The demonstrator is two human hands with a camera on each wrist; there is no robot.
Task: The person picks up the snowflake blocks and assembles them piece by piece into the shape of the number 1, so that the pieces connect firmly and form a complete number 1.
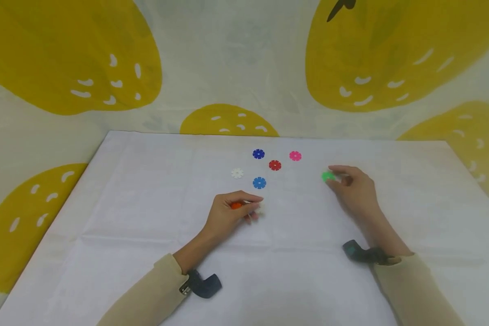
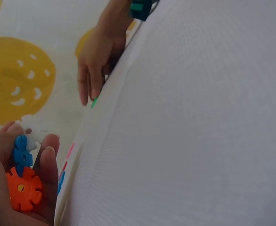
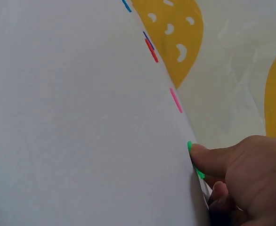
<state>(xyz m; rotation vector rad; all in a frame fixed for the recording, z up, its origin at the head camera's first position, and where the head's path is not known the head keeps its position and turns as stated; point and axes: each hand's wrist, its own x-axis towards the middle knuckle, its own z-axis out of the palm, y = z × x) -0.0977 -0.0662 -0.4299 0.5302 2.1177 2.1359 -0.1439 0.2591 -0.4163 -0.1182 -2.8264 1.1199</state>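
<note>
My left hand (image 1: pixel 223 213) holds a joined piece of notched plastic discs between thumb and fingers. In the left wrist view the piece shows an orange disc (image 2: pixel 26 190), a blue disc (image 2: pixel 21 153) set edge-on, and a white disc (image 2: pixel 33 127) at the fingertips. Further right, my right hand (image 1: pixel 357 190) pinches a green notched disc (image 1: pixel 327 175) between thumb and fingers. In the right wrist view that green disc (image 3: pixel 189 146) is at the tabletop, partly covered by the thumb; whether it still touches the cloth, I cannot tell.
Loose discs lie flat beyond the hands: light blue (image 1: pixel 259 185), white (image 1: pixel 235 174), red (image 1: pixel 272 166), dark blue (image 1: pixel 256 154) and pink (image 1: pixel 292 156). A white cloth (image 1: pixel 138 190) with creases covers the table. Behind its far edge hangs a lemon-patterned curtain (image 1: pixel 236 68).
</note>
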